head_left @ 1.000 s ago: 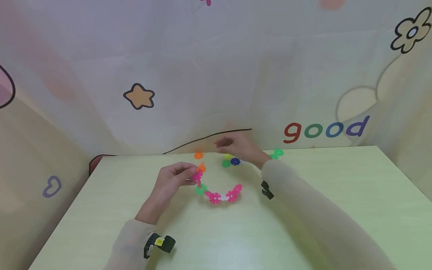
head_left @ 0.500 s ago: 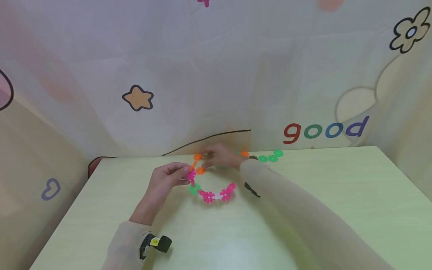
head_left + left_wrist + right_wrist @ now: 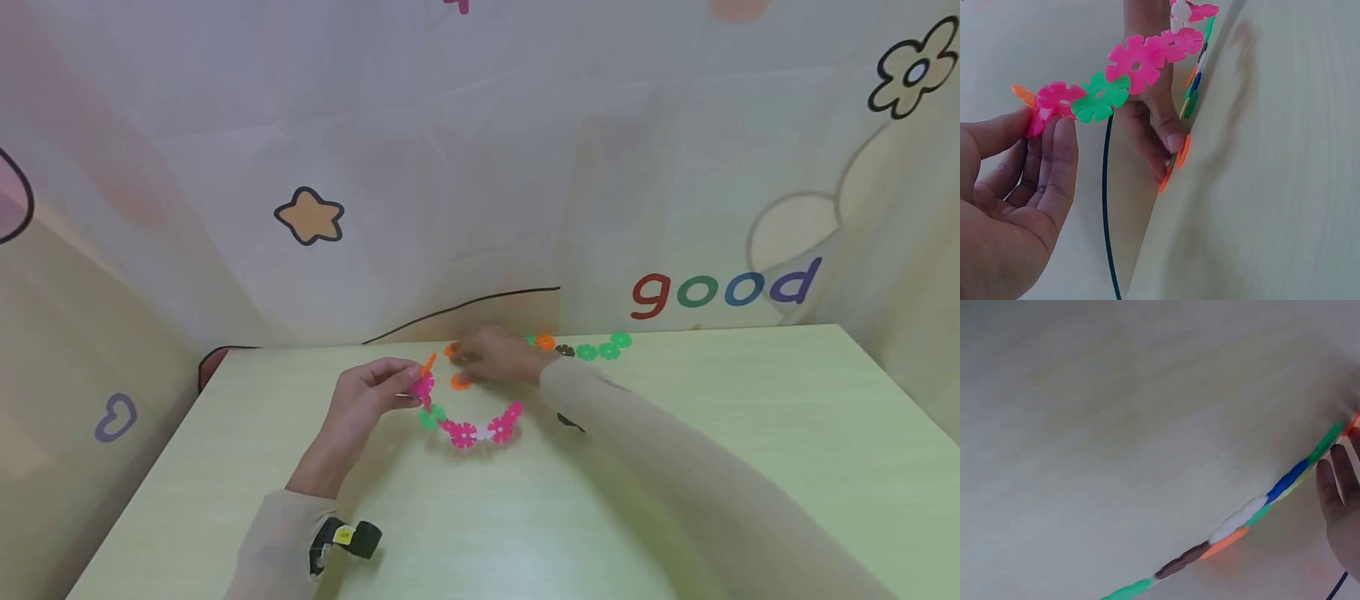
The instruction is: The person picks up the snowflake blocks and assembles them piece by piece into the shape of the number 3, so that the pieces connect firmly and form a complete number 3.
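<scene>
Table (image 3: 675,467), pale green-yellow, fills lower half of head view; printed backdrop (image 3: 480,167) behind w/ star, flower and the word "good".

Sleeves, sheer beige, on both arms; small black wrist unit (image 3: 348,537) on left forearm.

Chain of snowflake discs (image 3: 468,429): curved string of linked plastic flower pieces, pink, green, white, lying on table at centre and rising at its left end. In left wrist view the chain (image 3: 1129,69) runs orange tip, pink, green, pink, pink, then white and pink further off.

Left hand (image 3: 371,400): fingers curled, thumb and fingertips pinch the chain's raised end at a pink disc w/ orange piece sticking up. Rest of chain hangs down to the table.

Right hand (image 3: 495,354): reached fwd to far side of table, well apart from left hand, fingertips on a loose orange disc (image 3: 461,381); left wrist view shows the fingers nipping an orange disc (image 3: 1180,156) at table edge-on. Second orange disc (image 3: 451,350) just beside the fingers.

Loose discs (image 3: 592,348) along far edge, right of the hand: orange, brown, several green. Right wrist view shows this row edge-on (image 3: 1241,531): green, brown, orange, white, blue, green, w/ fingertips (image 3: 1338,487) at its right end.
</scene>
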The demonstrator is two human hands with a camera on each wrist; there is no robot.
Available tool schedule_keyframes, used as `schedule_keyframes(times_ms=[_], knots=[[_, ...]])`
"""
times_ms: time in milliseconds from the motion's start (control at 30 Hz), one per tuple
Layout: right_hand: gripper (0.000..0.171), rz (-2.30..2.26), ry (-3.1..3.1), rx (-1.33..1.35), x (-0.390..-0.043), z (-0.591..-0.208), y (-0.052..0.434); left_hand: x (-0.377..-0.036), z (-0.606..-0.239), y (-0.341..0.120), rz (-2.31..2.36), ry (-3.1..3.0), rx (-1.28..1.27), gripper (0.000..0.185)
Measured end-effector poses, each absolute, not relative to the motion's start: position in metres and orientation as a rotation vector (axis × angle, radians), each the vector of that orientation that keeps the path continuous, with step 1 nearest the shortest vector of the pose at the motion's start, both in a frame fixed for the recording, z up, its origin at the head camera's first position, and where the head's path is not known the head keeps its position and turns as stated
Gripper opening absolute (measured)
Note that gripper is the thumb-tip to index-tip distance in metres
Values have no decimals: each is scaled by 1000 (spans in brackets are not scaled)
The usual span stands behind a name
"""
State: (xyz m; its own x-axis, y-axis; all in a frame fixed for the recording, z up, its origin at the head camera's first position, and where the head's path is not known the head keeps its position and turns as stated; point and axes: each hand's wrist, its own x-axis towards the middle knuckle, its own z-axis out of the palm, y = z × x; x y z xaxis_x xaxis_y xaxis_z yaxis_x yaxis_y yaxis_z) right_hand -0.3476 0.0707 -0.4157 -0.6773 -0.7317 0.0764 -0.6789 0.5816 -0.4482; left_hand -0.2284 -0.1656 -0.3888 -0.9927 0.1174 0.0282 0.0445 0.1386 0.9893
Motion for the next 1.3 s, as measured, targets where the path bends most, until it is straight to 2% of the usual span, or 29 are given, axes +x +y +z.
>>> schedule_keyframes(times_ms=[300, 600, 867, 1100, 1300], knots=[[32, -786, 2684, -1109, -334, -412, 118, -226, -390, -157, 2056, 2268, 198, 25], [27, -822, 2695, -1063, -327, -412, 142, -222, -391, -148, 2036, 2255, 235, 27], [29, -908, 2680, -970, -312, -402, 144, -220, -392, -141, 2042, 2239, 247, 24], [17, -756, 2706, -875, -310, -403, 135, -220, -393, -138, 2045, 2221, 243, 22], [20, -906, 2667, -750, -303, -394, 133, -218, -391, -138, 2049, 2203, 246, 20]])
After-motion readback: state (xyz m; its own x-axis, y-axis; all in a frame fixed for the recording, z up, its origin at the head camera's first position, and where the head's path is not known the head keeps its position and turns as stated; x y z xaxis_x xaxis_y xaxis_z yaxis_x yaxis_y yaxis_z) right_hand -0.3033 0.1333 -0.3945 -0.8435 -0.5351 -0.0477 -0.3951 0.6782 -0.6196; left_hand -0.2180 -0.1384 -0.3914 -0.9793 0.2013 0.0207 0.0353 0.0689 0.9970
